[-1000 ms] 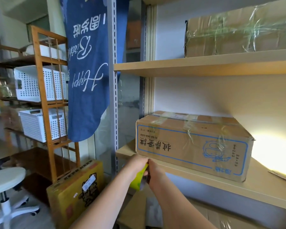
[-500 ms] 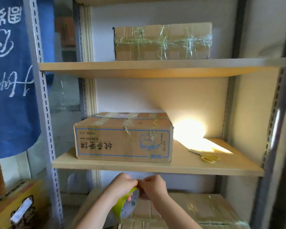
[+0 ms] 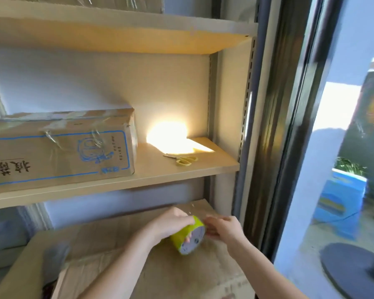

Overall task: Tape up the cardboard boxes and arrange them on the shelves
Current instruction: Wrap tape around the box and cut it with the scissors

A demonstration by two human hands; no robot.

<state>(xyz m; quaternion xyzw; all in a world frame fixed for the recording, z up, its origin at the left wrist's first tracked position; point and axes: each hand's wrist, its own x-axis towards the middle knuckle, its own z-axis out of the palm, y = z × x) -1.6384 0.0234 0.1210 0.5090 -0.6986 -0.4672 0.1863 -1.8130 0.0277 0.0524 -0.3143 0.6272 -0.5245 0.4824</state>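
picking at the loose end of the yellow tape roll (image 3: 188, 237), gripped in the left hand (image 3: 171, 225) with the right hand (image 3: 221, 228) pinching its edge, over the near cardboard box (image 3: 156, 270); next, likely drawing a strip across its flaps.

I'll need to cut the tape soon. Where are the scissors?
The scissors lie on the middle shelf, right of the printed box, beside the sunlit patch.
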